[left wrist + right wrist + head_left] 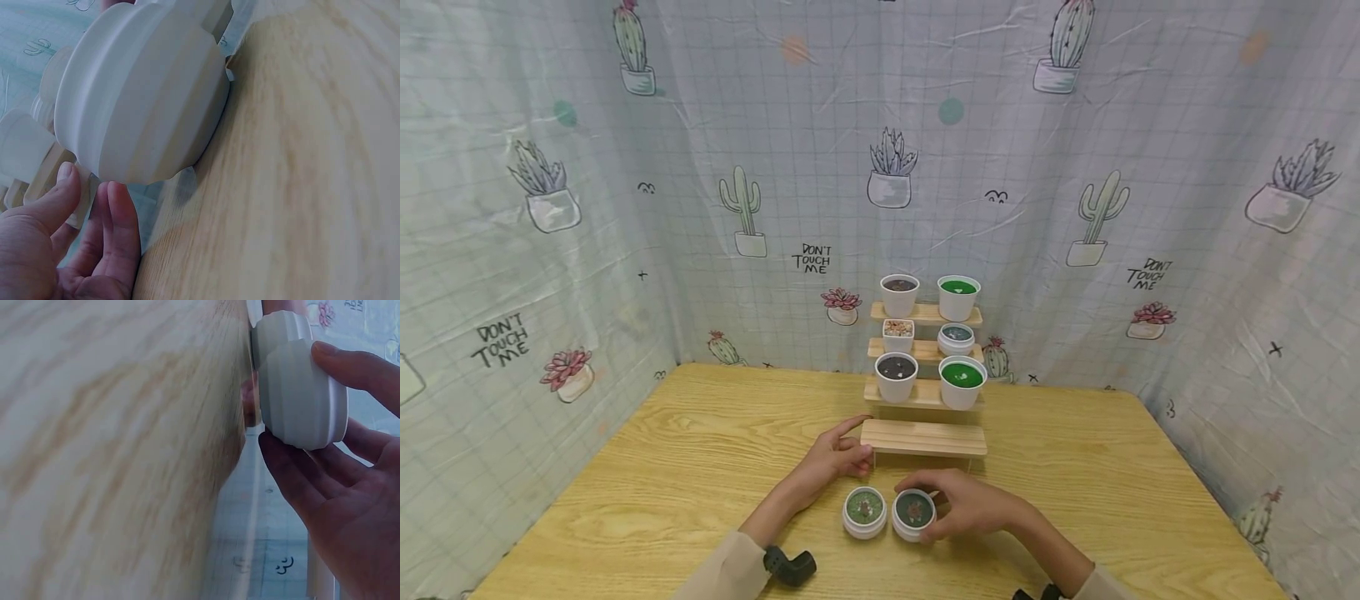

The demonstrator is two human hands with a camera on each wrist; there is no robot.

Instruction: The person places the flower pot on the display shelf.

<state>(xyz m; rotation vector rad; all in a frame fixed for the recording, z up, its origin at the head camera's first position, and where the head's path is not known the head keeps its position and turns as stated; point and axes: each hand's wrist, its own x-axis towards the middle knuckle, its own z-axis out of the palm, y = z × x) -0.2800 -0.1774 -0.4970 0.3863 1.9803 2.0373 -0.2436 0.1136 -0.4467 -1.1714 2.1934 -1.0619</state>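
A tiered stand with light wooden shelves [925,435] stands at the middle of the table. My left hand [827,462] grips the left end of its lowest shelf between thumb and fingers; in the left wrist view this hand [94,244] is behind a large-looking ribbed white pot [144,94]. In front of the stand sit two small round white pots side by side, a light green-filled pot [864,511] and a dark green-filled pot [914,510] with a reddish centre. My right hand [973,502] pinches the dark green-filled pot [297,400] by its sides, thumb opposite fingers.
On the upper shelves stand several white pots: two with dark fill [897,375], two with bright green fill [962,377], a square pot [898,335] and a round pot [956,340]. Behind the wooden table [700,467] hangs a cactus-print curtain [820,150].
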